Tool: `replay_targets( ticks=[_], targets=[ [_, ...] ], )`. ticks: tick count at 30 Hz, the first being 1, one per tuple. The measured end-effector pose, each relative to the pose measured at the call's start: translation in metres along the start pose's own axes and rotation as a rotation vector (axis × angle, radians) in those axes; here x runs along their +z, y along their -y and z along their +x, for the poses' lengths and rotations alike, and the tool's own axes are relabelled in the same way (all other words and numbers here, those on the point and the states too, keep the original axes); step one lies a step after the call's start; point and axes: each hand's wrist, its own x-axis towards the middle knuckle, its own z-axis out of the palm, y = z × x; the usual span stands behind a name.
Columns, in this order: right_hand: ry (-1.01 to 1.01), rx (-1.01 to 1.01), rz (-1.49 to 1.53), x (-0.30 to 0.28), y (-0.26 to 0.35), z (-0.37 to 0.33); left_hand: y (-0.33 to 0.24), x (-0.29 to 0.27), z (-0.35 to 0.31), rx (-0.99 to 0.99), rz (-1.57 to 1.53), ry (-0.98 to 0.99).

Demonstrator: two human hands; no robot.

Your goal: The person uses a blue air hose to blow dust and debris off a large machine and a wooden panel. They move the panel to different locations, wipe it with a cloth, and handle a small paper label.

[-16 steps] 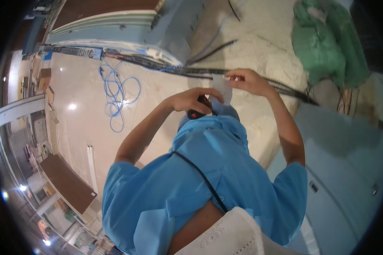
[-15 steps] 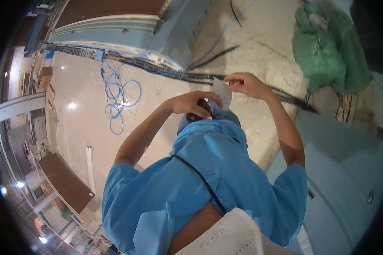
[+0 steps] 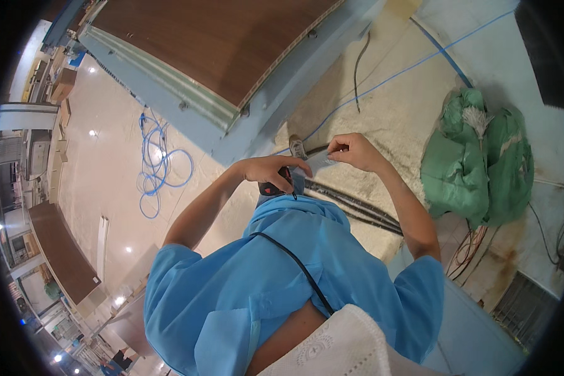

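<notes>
My left hand (image 3: 266, 172) is closed around a compact black and red tape measure (image 3: 271, 188), partly hidden by the fingers. Its fingertips reach the left side of a small white paper slip (image 3: 319, 164). On the slip's other side, the thumb and fingers of my right hand (image 3: 360, 152) pinch its edge. Both hands are in front of my waist, a short gap apart. Any marks on the paper are too blurred to make out.
A large blue-framed machine with a brown panel top (image 3: 194, 37) stands ahead, its corner close to my hands. Black cables (image 3: 357, 203) run across the dusty floor beside my shoe (image 3: 296, 148). Blue hose lies coiled (image 3: 160, 156) at left; green sacks (image 3: 464, 163) stand at right.
I have moved forward and turned, so the machine's corner and brown panel fill more of the view. A shoe now shows. The paper has tilted flatter between my hands.
</notes>
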Motion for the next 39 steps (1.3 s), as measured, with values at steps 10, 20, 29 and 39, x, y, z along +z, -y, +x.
replay_targets(
  ticks=[10,20,29,39],
  targets=[
    [-0.738,0.048,0.440,-0.139,-0.011,0.162,-0.021,-0.188,0.067,-0.023,-0.377,-0.449],
    [-0.847,0.062,0.900,-0.246,-0.041,0.386,-0.065,-0.334,0.157,-0.122,-0.315,-0.885],
    [-0.867,0.134,0.892,-0.292,-0.067,0.508,-0.106,-0.497,0.254,-0.526,0.105,-1.068],
    [-0.914,0.315,0.719,-0.291,-0.054,0.509,-0.112,-0.590,0.328,-0.677,0.532,-0.954]
  ],
)
